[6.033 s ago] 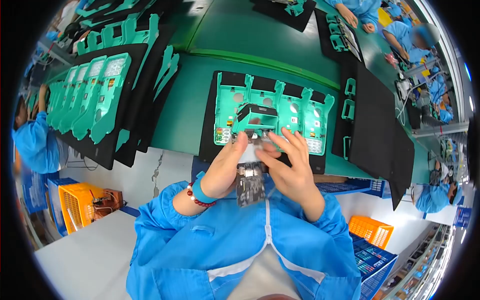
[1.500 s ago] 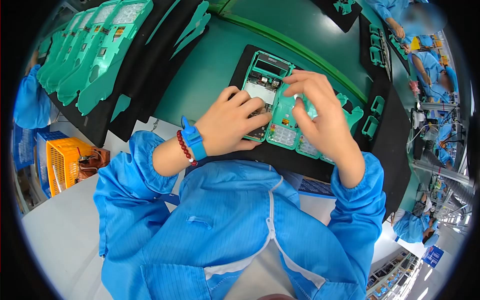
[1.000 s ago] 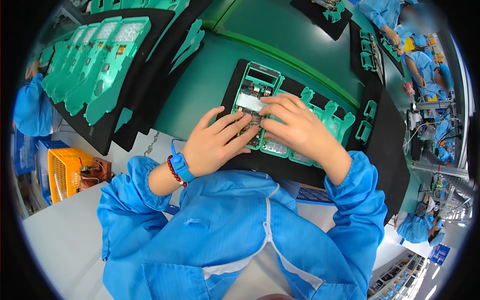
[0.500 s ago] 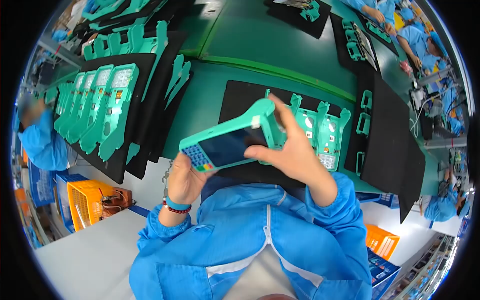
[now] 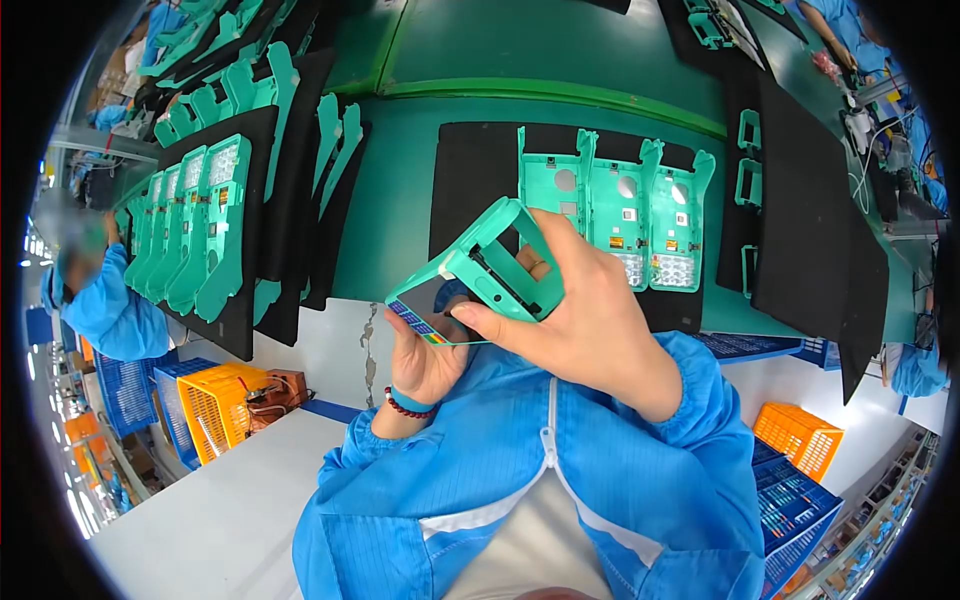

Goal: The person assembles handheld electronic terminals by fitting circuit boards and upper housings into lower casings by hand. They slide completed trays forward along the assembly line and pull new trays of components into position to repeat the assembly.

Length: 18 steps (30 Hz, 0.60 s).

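Observation:
A green handheld device (image 5: 460,265) with a dark screen and a blue keypad is tilted in the air between my hands. My left hand (image 5: 425,362) grips its keypad end from below. Around the other end, beside a square opening, my right hand (image 5: 585,310) is closed, with the thumb near the screen and a fingertip showing through the opening. Behind it, three open green housings (image 5: 627,215) lie side by side on a black mat (image 5: 470,170). Each has a round hole; clear keypads show at the lower ends of the two right ones.
More green housings (image 5: 215,220) stand on black mats at the left. Small green frames (image 5: 748,185) lie by a black sheet (image 5: 820,240) at the right. Orange crates (image 5: 225,405) and blue crates flank the table below. A co-worker (image 5: 115,300) is at the left, others far right.
The device was face down on the mat under both hands, then was lifted and turned screen up. Since then it has tilted further, showing its open end. The head view has also shifted.

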Each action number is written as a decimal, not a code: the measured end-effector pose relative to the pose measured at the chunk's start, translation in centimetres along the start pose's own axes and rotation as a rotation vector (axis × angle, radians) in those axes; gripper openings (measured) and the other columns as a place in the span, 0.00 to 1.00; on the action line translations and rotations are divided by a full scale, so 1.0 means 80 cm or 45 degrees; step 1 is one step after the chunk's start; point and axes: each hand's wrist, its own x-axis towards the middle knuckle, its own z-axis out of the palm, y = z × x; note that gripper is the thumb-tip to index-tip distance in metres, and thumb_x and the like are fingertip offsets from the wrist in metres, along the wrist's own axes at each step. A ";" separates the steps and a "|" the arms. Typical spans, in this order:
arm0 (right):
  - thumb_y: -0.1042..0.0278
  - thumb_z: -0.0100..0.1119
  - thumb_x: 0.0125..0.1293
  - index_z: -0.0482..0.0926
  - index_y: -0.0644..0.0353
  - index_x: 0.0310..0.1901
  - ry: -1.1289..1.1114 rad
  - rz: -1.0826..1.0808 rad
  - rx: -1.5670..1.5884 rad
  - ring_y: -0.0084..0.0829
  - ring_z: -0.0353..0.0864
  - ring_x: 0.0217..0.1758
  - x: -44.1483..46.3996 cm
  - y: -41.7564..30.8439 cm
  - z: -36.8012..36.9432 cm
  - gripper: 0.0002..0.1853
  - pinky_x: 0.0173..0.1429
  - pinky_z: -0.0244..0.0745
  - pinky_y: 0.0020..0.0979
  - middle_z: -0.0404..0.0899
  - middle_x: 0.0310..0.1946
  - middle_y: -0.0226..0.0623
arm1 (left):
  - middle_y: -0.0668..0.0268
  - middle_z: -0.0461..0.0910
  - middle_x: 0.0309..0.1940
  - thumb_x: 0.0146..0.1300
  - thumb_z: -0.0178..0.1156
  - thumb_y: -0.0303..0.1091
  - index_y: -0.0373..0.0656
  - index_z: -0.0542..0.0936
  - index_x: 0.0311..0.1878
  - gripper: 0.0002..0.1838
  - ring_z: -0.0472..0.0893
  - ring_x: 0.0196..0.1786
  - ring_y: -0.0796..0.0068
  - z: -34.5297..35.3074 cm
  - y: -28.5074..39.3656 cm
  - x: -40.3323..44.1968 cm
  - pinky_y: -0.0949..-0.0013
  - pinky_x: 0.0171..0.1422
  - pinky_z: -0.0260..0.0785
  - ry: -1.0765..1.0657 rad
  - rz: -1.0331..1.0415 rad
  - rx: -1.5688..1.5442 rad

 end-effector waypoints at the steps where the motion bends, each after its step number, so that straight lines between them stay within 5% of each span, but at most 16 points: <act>1: 0.57 0.84 0.55 0.73 0.67 0.64 -0.013 0.015 0.024 0.36 0.90 0.44 0.000 0.000 -0.002 0.40 0.48 0.84 0.36 0.87 0.43 0.43 | 0.54 0.71 0.75 0.79 0.46 0.63 0.38 0.68 0.76 0.38 0.69 0.78 0.61 -0.002 0.000 -0.002 0.55 0.83 0.62 0.008 -0.002 -0.001; 7: 0.57 0.85 0.54 0.73 0.65 0.65 -0.056 0.084 0.191 0.33 0.87 0.46 0.004 0.003 -0.004 0.41 0.52 0.83 0.35 0.86 0.46 0.41 | 0.58 0.70 0.76 0.78 0.48 0.63 0.44 0.64 0.79 0.38 0.69 0.78 0.61 0.005 -0.002 -0.001 0.57 0.82 0.65 -0.107 -0.018 -0.105; 13: 0.59 0.87 0.52 0.72 0.66 0.64 -0.202 0.271 0.385 0.28 0.82 0.53 0.021 0.003 -0.022 0.43 0.60 0.79 0.34 0.82 0.46 0.36 | 0.62 0.73 0.73 0.79 0.48 0.60 0.50 0.71 0.74 0.31 0.72 0.76 0.60 0.030 0.009 -0.002 0.49 0.81 0.65 0.099 0.022 0.532; 18: 0.64 0.85 0.55 0.74 0.69 0.62 -0.136 0.217 0.468 0.25 0.82 0.53 0.025 0.022 -0.014 0.37 0.63 0.78 0.32 0.83 0.48 0.34 | 0.67 0.76 0.69 0.80 0.45 0.62 0.51 0.70 0.74 0.32 0.72 0.76 0.58 0.018 0.009 0.003 0.47 0.79 0.68 0.082 -0.019 0.492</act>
